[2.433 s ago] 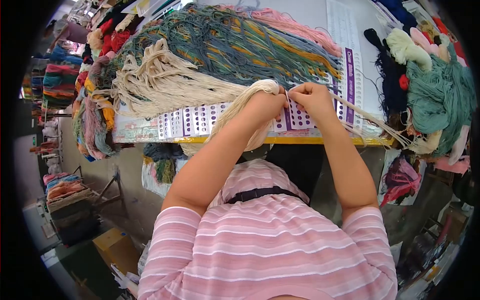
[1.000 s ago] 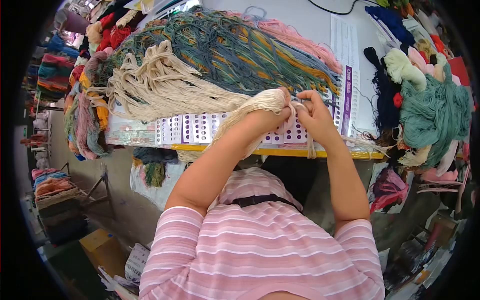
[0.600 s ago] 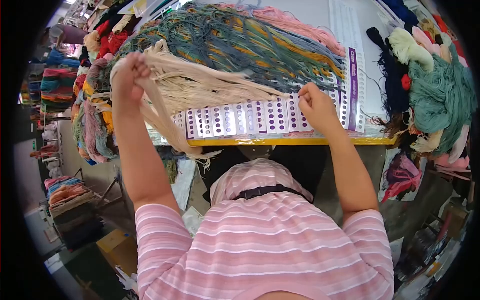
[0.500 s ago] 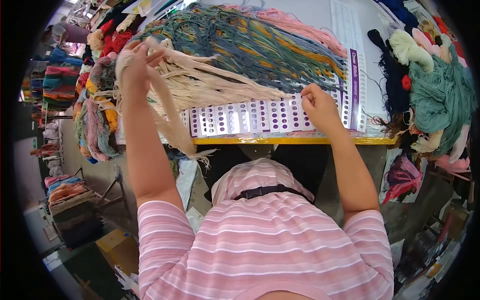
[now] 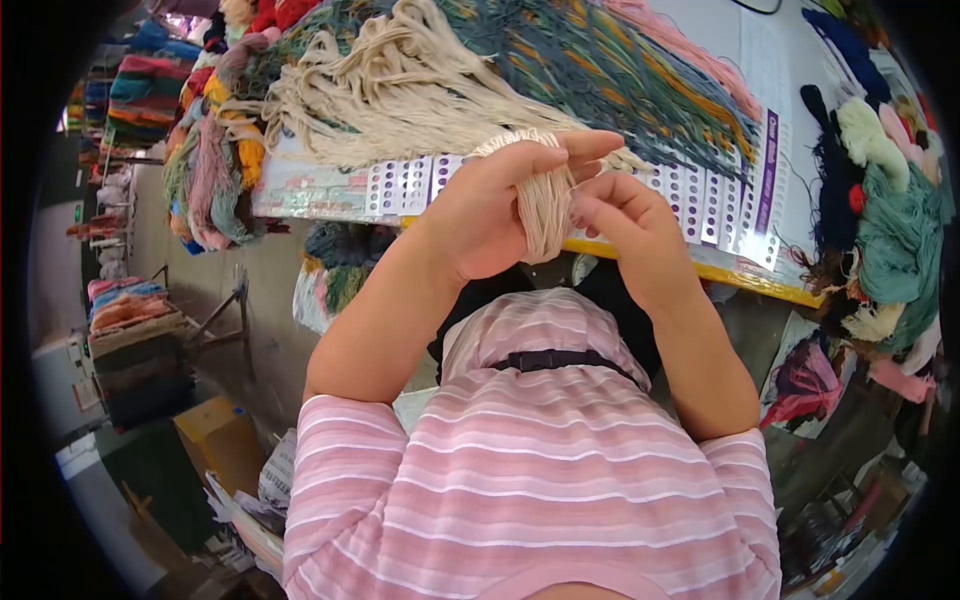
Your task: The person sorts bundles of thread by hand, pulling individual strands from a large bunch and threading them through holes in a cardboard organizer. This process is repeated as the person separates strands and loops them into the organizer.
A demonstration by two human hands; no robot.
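Evidently the left hand [image 5: 492, 208], half curled, has hold of a looped hank of cream thread [image 5: 546, 215], its thumb laid across the strands, at twelve o'clock from the black belt [image 5: 555, 358]. At the hank's three o'clock, the right hand [image 5: 642, 228] bends almost closed; whether it pinches a strand, I can't tell. A long cream thread bundle [image 5: 390, 115] lies toward ten.

The site was a yarn workshop. Indicators were cream strands [image 5: 370, 105] and blue-green strands [image 5: 575, 65] spread across a worktable [image 5: 757, 283], punched cards [image 5: 690, 200] along its edge, hanks [image 5: 895, 240] massed at both ends, and stacked coloured bundles [image 5: 150, 95] beyond.
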